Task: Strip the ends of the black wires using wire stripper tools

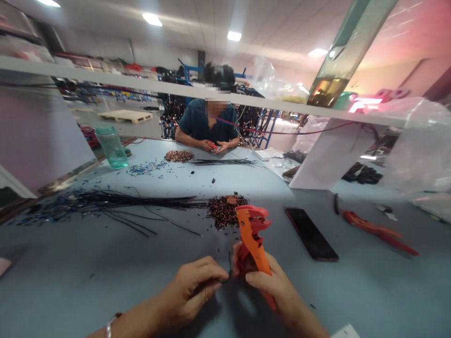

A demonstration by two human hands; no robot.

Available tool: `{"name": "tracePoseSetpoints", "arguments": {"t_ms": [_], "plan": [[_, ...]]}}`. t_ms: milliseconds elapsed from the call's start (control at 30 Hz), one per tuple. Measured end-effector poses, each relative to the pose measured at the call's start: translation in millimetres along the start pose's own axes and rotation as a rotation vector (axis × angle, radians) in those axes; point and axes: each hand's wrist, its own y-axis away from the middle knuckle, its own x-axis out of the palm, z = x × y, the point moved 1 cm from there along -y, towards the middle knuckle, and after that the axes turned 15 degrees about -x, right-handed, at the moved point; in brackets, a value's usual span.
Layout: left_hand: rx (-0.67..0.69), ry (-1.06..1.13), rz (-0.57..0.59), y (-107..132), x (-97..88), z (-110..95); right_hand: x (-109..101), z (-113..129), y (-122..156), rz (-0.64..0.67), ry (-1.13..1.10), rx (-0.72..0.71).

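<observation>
Near the front of the table, my left hand (197,286) pinches a thin black wire (230,265) whose end sticks up from the fingertips. My right hand (278,286) is wrapped round the handles of an orange and red wire stripper (252,234), its red jaws pointing up and away. The wire end stands just left of the stripper's handles, apart from the jaws. Beyond the jaws lies a pile of short black and copper-coloured offcuts (223,211). Left of that pile stretches a bundle of long black wires (151,201).
A dark phone (312,234) and a second red-orange hand tool (378,231) lie to the right. Across the table sits a person (211,122) holding something red. A green bottle (112,148) stands at the back left. A white shelf beam (155,86) crosses above the table.
</observation>
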Motion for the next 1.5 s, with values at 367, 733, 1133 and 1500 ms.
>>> {"name": "tracePoseSetpoints", "arguments": {"t_ms": [367, 733, 1133, 1500], "plan": [[-0.04, -0.077, 0.013, 0, 1.6, 0, 9, -9, 11, 0.011, -0.46, 0.092], [-0.189, -0.216, -0.156, -2, -0.8, 9, 9, -8, 7, -0.015, -0.583, 0.141], [-0.182, -0.155, -0.183, -4, -1.2, 4, 3, -9, 6, -0.079, -0.534, 0.099], [-0.13, -0.195, -0.291, -2, -5.5, 2, -1, -10, -1, -0.213, -0.368, 0.165]]}}
